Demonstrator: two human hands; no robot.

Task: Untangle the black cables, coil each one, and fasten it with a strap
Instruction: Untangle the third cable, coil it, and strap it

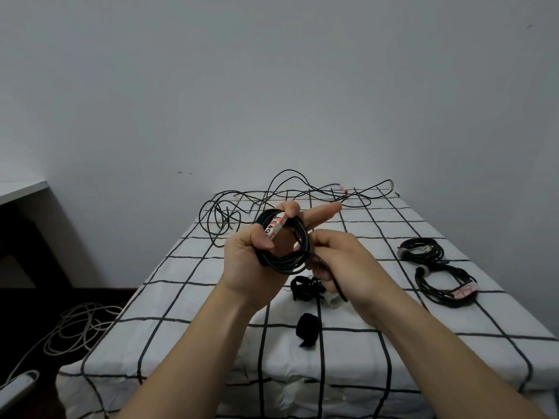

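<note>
The held coil (282, 240) hangs above the middle of the counter (181, 297), with the left grip (251, 258) clasping its left side and the right grip (335, 261) pinching its right. Below them on the counter lie the far strap (305, 287) and, nearer, the near strap (308, 328). A tangle (290, 195) sprawls along the far edge. On the right lie the far coil (422, 251) and, just nearer, the near coil (444, 285). On the floor to the left lies a loose cable (78, 325), and a desk (21, 189) stands at far left.

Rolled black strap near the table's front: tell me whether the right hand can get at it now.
Probably not at once. The rolled strap lies bare on the cloth, nothing over it, but the right hand grips the tail of the coil that the left hand holds.
</note>
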